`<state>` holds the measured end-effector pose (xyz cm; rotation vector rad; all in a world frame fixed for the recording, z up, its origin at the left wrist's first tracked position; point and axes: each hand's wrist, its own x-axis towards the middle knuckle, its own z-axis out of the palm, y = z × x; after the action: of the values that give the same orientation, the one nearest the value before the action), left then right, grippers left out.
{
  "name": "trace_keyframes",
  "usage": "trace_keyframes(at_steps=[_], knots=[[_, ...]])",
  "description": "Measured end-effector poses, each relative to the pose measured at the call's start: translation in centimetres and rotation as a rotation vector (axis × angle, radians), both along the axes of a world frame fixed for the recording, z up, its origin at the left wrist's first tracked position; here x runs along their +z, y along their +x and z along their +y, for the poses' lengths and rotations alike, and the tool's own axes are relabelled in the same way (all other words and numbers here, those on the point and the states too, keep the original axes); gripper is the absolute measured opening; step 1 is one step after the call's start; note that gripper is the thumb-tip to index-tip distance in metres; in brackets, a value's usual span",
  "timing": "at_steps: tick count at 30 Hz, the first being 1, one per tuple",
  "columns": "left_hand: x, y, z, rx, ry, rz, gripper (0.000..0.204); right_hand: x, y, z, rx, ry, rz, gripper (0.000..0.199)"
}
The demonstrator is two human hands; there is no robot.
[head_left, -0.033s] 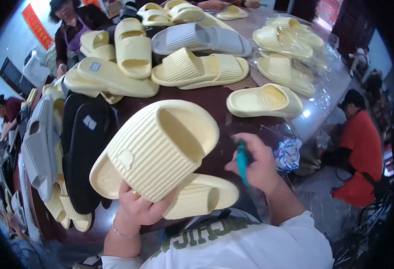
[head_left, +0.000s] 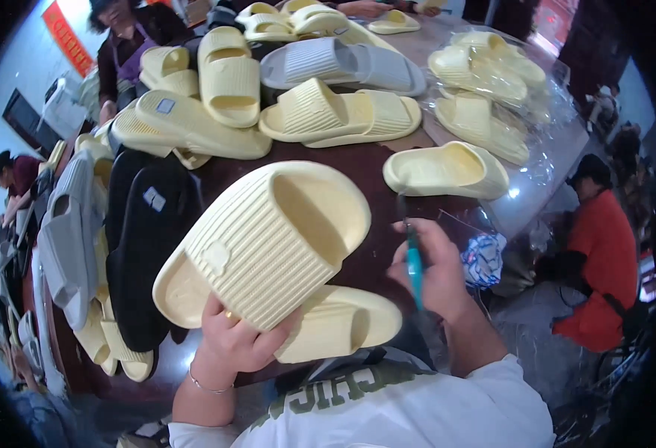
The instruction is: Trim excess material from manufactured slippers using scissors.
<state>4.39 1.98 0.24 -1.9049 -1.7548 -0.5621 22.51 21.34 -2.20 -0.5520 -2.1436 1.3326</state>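
Note:
Raised in front of me is a pale yellow slide slipper [head_left: 268, 246] with a ribbed strap and a small raised patch. My left hand [head_left: 242, 340] is closed around its strap side from below. A second pale yellow slipper [head_left: 343, 325] shows behind and below it, beside my left fingers; whether that hand holds it too I cannot tell. To the right, my right hand [head_left: 436, 269] is closed around a teal-handled tool [head_left: 415, 272] with a thin dark tip pointing up. The tip is apart from the held slipper and near a single yellow slipper [head_left: 447, 168] on the table.
Yellow slippers [head_left: 339, 116], a grey pair [head_left: 343, 66] and black slippers [head_left: 145, 254] crowd the dark red table [head_left: 231, 175]. Clear-bagged slippers [head_left: 485, 71] lie at the far right. A blue-and-white crumpled bundle [head_left: 483, 260] sits by my right wrist. A person in red [head_left: 601, 261] sits at right.
The tool in my right hand has turned more upright, and its thin tip now shows above the fingers. My left hand keeps its hold on the slipper. The whole view has shifted slightly.

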Motion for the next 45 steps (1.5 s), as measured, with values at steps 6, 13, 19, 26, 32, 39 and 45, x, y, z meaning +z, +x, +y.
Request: trace_keyframes(at_steps=[6,13,19,26,32,39,45], knots=[[-0.6,-1.9,0.7,0.059,-0.215,-0.15,0.048,-2.7,-0.5,-1.2,0.217,-0.207,-0.117,0.057],[-0.3,-4.6,-0.7,0.315,-0.308,-0.517,0.077,-2.8,-2.1,-0.7,0.127,-0.455,-0.241,0.055],[-0.6,-6.7,-1.6,0.476,-0.473,-0.394,0.082,-2.6,-1.9,-0.2,0.194,-0.442,-0.265,0.055],[0.1,-7.8,-1.4,0.441,-0.353,-1.141,0.067,-2.5,-0.4,0.5,0.191,-0.446,-0.112,0.054],[-1.9,-7.6,-0.6,0.27,0.25,-1.347,0.047,-2.3,2.3,1.4,0.083,-0.371,-0.057,0.054],[-3.8,-8.7,-0.5,0.378,0.773,-1.301,0.021,-2.2,2.8,1.6,-0.129,-0.195,0.085,0.054],[-3.1,-7.7,-0.3,0.392,0.778,-1.232,0.023,-3.4,1.2,0.1,-0.205,-0.106,0.365,0.054]])
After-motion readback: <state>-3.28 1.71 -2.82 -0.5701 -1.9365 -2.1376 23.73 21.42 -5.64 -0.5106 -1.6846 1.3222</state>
